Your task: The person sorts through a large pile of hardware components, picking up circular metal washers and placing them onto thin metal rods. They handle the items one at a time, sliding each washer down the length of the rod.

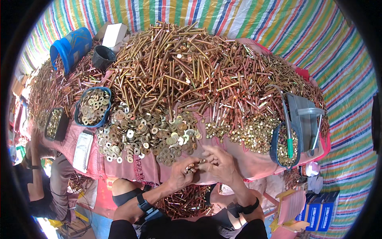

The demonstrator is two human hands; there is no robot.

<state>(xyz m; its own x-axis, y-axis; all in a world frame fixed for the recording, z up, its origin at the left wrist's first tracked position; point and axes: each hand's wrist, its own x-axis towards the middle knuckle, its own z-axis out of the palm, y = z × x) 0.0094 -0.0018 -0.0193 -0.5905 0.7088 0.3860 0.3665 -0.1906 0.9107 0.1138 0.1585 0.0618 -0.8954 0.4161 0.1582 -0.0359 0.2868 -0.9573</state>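
Pink cloth-covered surface point(254, 163) heaped with long brassy bolts point(179, 67), flat gold washers point(151, 135) before me; my left hand point(181, 175) grip clenched on short brass bolts point(191, 168), my right hand point(221, 163) pinching one at its tip

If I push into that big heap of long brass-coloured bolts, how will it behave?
The heap of long bolts probably shifts and slides, since they lie loosely crisscrossed. Their round shafts look apt to roll toward the washers. Being metal, the heap is likely heavy.
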